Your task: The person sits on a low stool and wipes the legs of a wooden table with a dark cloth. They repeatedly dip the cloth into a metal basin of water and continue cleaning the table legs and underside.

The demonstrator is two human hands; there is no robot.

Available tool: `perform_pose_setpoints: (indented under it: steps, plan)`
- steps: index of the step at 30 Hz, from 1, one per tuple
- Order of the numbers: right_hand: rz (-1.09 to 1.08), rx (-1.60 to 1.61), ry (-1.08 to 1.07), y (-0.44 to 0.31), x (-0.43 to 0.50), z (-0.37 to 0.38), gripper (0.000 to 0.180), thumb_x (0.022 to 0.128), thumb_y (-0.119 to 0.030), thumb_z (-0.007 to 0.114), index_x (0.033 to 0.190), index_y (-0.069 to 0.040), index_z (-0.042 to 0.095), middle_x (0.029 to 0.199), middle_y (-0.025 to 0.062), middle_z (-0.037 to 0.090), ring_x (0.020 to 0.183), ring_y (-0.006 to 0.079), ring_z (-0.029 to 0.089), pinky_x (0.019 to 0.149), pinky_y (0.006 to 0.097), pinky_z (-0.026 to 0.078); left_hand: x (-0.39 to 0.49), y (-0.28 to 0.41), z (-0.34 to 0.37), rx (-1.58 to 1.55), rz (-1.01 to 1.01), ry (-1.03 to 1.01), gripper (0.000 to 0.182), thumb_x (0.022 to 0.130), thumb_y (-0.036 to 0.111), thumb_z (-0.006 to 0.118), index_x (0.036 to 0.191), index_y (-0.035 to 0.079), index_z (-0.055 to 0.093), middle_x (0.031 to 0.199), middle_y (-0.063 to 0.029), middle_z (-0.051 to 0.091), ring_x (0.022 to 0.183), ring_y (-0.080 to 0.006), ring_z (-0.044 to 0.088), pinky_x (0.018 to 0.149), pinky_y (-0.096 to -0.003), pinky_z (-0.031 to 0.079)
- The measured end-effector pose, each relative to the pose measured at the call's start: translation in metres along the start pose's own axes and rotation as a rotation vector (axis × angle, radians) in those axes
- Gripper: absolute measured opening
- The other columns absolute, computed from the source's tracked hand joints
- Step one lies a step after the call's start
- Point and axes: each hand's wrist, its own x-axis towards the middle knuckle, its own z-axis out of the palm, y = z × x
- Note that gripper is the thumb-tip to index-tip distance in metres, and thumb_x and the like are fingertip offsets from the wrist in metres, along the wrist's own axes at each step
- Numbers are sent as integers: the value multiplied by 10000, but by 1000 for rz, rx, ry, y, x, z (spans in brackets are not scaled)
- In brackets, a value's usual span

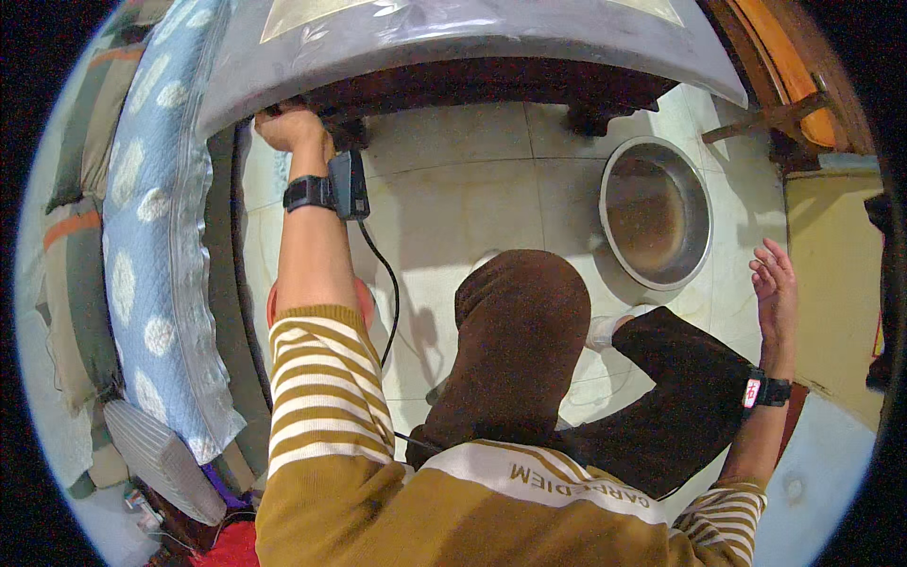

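My left hand (pixel 290 129) reaches up to the near left edge of a table under a glossy grey cover (pixel 439 46). Its fingertips go out of sight beneath that edge, so whether they hold anything is hidden. A black strap with a boxy device (pixel 347 186) sits on my left wrist, and a black cable runs down from it. Off to the right, my right hand (pixel 776 283) hangs in the air with fingers slightly curled and nothing in them. Nearest to it on the floor stands a round metal basin (pixel 655 273), its inside brownish.
A sofa with a blue, white-spotted quilted cover (pixel 152 205) runs along the left. Behind my left forearm, a reddish round object (pixel 365 303) shows partly. Dark table legs (pixel 592 120) stand on pale floor tiles (pixel 460 202). Wooden furniture (pixel 815 113) is at the far right.
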Motion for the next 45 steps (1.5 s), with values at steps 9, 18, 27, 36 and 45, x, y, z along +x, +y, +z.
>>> perform_pose_setpoints:
  steps: [9, 18, 27, 36, 45]
  plan:
    - [-34, -154, -144, -8, 13, 37, 343, 954, -192, 587, 1255, -30, 559, 1002, 28, 651, 828, 80, 593, 702, 198, 453, -26, 22, -28, -716, -392, -220, 261, 972, 108, 554, 1195, -27, 564, 1197, -144, 593, 1077, -259, 570, 875, -438, 554]
    - [-11, -264, -126, -1, 1, 16, 299, 956, -204, 574, 1226, -77, 583, 935, -12, 642, 787, 68, 571, 686, 204, 417, 40, 16, -45, -867, -756, -175, 391, 963, 403, 499, 1196, 96, 561, 1188, -109, 563, 1078, -311, 535, 824, -540, 519]
    - [8, -288, -112, 6, 6, 12, 283, 964, -206, 567, 1218, -83, 584, 933, -12, 639, 773, 63, 567, 666, 198, 415, -34, 20, 13, -1106, -955, -236, 234, 1010, 251, 486, 1098, 68, 602, 1020, -90, 655, 874, -273, 618, 710, -430, 562]
    - [-15, -334, -213, -1, 9, 44, 251, 957, -175, 557, 1193, -103, 605, 933, -15, 672, 783, 71, 601, 678, 229, 440, 46, 17, -92, -203, -393, -487, 179, 947, 90, 563, 1095, -4, 594, 1021, -115, 647, 902, -216, 593, 799, -365, 531]
    - [-7, -345, -123, 6, 8, 24, 261, 961, -193, 549, 1200, -100, 599, 925, -19, 653, 775, 67, 579, 686, 220, 425, 92, -24, -103, -372, -182, -420, 278, 951, 239, 557, 1155, 49, 569, 1078, -62, 630, 894, -175, 576, 722, -300, 518]
